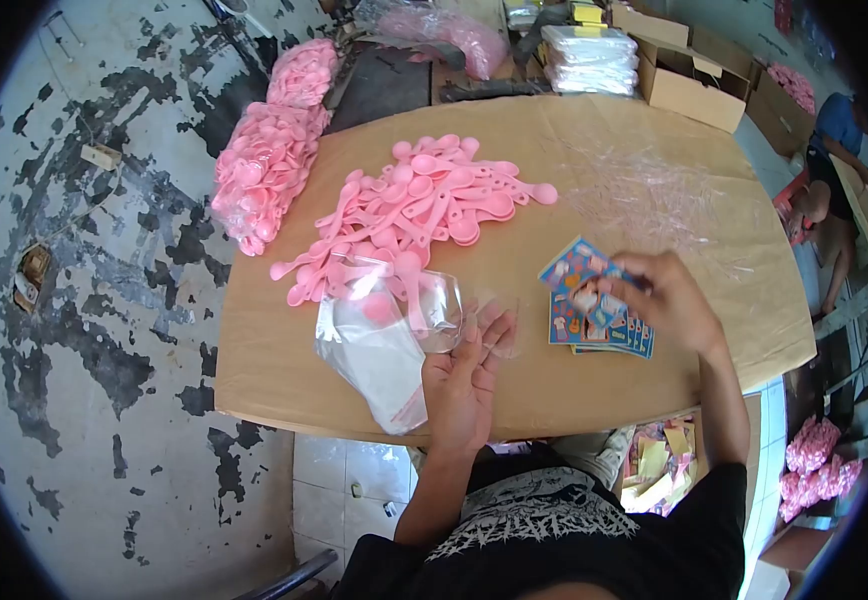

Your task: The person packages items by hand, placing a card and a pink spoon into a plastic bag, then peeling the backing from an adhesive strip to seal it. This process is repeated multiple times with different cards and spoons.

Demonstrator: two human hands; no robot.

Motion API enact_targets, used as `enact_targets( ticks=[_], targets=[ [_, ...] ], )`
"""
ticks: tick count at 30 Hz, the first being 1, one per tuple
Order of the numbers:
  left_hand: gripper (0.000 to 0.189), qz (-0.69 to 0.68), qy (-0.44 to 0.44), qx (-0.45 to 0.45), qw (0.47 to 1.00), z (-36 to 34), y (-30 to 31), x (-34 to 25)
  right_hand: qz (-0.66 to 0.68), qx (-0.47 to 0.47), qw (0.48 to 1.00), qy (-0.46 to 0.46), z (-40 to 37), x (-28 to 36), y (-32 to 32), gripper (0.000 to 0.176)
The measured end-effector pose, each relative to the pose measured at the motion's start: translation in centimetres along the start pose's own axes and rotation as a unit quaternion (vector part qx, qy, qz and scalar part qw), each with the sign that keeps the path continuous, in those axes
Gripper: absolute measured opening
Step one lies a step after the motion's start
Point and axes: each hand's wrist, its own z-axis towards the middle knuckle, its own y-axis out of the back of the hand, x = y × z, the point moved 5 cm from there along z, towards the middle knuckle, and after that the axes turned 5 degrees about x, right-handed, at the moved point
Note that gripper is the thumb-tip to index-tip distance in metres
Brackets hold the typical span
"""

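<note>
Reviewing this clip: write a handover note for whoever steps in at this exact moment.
Left hand: holds a clear bag open at its mouth.
Right hand: pinches the top card of the card stack.
Loose pink spoons lie piled behind; a flat bag stack lies beside the left hand.
Done: nothing filled shows near the hands.
Left: card not yet bagged.

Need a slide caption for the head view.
Left hand holds a clear bag beside loose pink spoons; right hand touches printed cards on the table.
</note>
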Motion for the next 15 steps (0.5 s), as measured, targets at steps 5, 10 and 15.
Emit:
enact_targets(
  ticks=[5, 10, 15],
  targets=[
    [0.037, -0.006, -0.031, -0.001, 1.0, 0.1, -0.4, -0.5, 0.077, 0.006, 0.996, 0.04, -1.1, 1.7, -3.1, 0.011],
    [0.037, 0.013, -0.038, 0.032, 0.999, -0.3, -1.2, -0.5, 0.067, 0.012, 0.995, 0.073, -0.7, 2.5, -5.3, 0.013],
    [0.033, 0.055, -0.026, 0.059, 0.996, -0.6, -0.2, -0.5, 0.051, 0.07, 0.992, 0.091, -0.5, 3.7, -6.4, 0.013]
  ],
)
